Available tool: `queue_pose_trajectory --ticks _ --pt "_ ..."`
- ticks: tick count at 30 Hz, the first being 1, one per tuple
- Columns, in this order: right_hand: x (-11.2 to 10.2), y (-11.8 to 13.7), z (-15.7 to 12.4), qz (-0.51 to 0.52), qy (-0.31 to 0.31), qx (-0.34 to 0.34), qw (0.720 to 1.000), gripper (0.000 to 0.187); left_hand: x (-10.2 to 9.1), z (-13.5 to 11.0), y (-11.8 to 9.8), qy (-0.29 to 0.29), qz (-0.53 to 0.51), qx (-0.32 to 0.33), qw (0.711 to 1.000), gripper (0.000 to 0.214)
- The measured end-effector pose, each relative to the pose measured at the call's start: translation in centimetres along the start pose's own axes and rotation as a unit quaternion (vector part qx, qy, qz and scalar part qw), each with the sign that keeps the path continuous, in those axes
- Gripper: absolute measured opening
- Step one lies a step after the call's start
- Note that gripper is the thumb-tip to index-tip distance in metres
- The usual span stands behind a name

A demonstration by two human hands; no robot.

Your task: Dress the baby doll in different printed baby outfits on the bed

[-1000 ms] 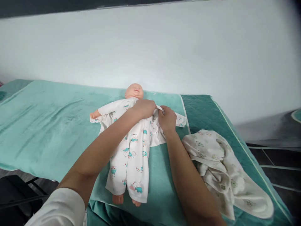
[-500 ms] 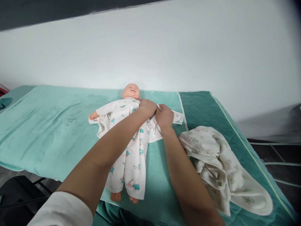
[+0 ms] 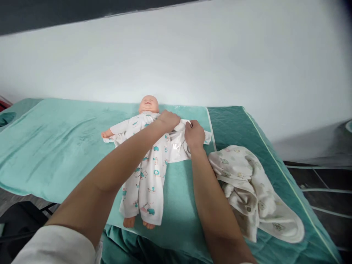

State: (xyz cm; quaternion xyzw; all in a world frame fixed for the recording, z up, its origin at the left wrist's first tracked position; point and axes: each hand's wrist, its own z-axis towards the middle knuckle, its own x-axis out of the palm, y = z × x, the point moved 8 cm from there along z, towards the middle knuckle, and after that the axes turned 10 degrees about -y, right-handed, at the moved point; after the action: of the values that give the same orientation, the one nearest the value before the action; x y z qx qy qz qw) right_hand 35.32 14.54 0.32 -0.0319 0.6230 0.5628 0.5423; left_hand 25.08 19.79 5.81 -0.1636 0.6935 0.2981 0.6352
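Observation:
A baby doll (image 3: 148,104) lies on its back, head toward the wall, its feet bare. White printed pants (image 3: 150,183) cover its legs and reach high up its body. Under it a white printed baby top (image 3: 178,148) is spread, part of it out to the right side. My left hand (image 3: 169,120) is closed near the doll's shoulder, at the upper edge of the top's cloth. Close to its right, my right hand (image 3: 194,134) pinches the same cloth beside the sleeve. The doll's arm on that side is hidden.
A crumpled cream printed blanket (image 3: 264,200) lies right of my right forearm on the dark green quilted cover (image 3: 229,126). A light green mat (image 3: 63,139) lies under the doll. The white wall (image 3: 176,55) rises behind. A black chair (image 3: 22,227) stands at lower left.
My hands, touching before, have moved apart, with the top's white cloth showing between them. The view has shifted slightly, so the doll appears a little farther left.

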Motion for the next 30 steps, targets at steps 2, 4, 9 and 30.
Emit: queue_pose_trajectory --ticks 2,4,9,30 --pt "-0.3 -0.7 0.2 0.027 -0.009 0.020 0.999 0.034 -1.5 -1.0 1.3 -0.017 0.022 -0.006 1.000 0.043" --pt "-0.3 -1.4 0.5 0.065 -0.020 0.037 0.997 0.031 -2.6 -2.1 2.8 -0.018 0.035 -0.021 0.999 0.043" --pt "0.5 -2.5 1.2 0.147 -0.019 0.043 0.988 0.027 -3.9 -4.6 5.0 -0.026 0.045 -0.054 0.997 0.039" --pt "2.5 7.0 -6.8 0.321 0.078 -0.173 0.928 0.048 0.6 -16.7 10.7 -0.345 -0.443 -0.247 0.790 0.032"
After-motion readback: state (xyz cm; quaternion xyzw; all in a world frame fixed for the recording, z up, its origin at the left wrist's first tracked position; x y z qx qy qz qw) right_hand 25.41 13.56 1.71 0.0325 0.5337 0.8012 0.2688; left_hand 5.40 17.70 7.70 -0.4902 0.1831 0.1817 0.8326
